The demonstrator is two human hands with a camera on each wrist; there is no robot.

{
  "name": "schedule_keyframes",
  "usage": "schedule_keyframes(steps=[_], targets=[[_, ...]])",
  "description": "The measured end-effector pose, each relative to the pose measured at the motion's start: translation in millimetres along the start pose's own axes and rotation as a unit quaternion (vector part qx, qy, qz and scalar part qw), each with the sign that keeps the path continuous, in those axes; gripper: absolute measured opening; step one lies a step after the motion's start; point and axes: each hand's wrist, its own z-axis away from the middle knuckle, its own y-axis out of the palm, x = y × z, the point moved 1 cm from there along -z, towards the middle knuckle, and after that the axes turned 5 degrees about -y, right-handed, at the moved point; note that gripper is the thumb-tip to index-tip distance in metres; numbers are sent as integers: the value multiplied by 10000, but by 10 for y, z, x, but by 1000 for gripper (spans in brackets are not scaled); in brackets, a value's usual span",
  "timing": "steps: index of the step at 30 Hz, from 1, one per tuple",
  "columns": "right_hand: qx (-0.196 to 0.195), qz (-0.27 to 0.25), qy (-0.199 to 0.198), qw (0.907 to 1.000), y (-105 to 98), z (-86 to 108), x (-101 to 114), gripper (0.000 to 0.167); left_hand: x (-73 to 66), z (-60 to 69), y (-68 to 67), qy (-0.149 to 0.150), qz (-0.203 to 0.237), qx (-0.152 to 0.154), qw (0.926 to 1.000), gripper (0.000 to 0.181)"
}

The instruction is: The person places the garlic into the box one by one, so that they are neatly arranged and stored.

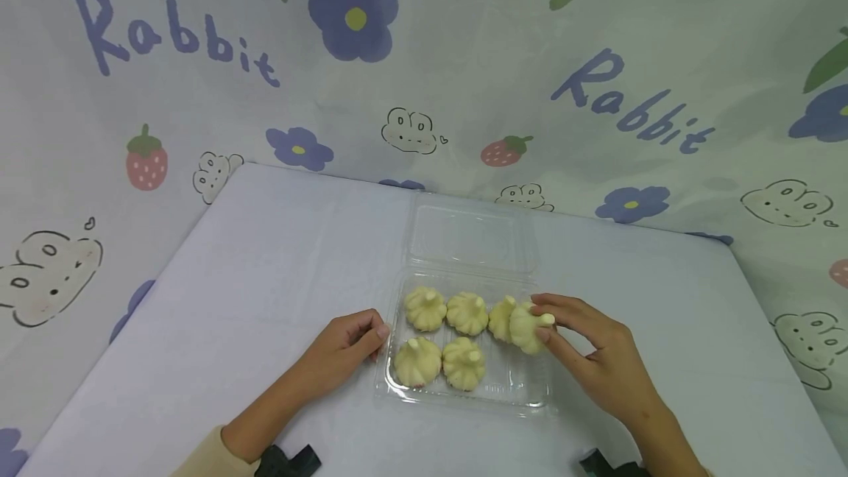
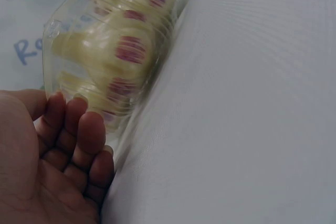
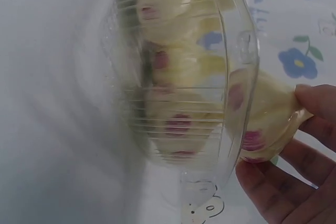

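Observation:
A clear plastic clamshell box [image 1: 513, 383] lies on the table with its lid folded back. Pale yellow garlic bulbs sit in it in two rows: three in the far row, two in the near row. My right hand [image 1: 599, 355] pinches another garlic bulb [image 1: 525, 330] between thumb and fingers, over the box's right side. This bulb partly covers the far row's rightmost bulb [image 1: 501, 315]. In the right wrist view the held bulb [image 3: 268, 116] shows purple patches, above the rim. At the box's left edge, my left hand [image 1: 341, 352] holds the rim between thumb and curled fingers.
The open lid [image 1: 473, 238] lies flat behind the box, towards the table's far edge. White cloth covers the table [image 1: 285, 256]. A printed curtain [image 1: 457, 57] with rabbits, flowers and strawberries hangs behind. Dark wrist devices [image 1: 288, 461] show at the bottom.

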Motion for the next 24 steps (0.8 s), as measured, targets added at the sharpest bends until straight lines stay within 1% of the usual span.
schedule_keyframes(steps=[5, 11, 18, 24], targets=[[206, -27, 131, 9997, 52, 26, 29, 40, 0, 1, 3, -2, 0, -3, 10000, 26], [501, 105, -9, 9987, 136, 57, 49, 40, 6, 1, 6, 22, 30, 10, 10000, 25], [778, 207, 79, 9967, 174, 83, 86, 39, 4, 0, 7, 37, 34, 19, 10000, 26], [824, 318, -115, 9960, 210, 95, 99, 37, -17, 0, 3, -10, 53, 24, 10000, 26]])
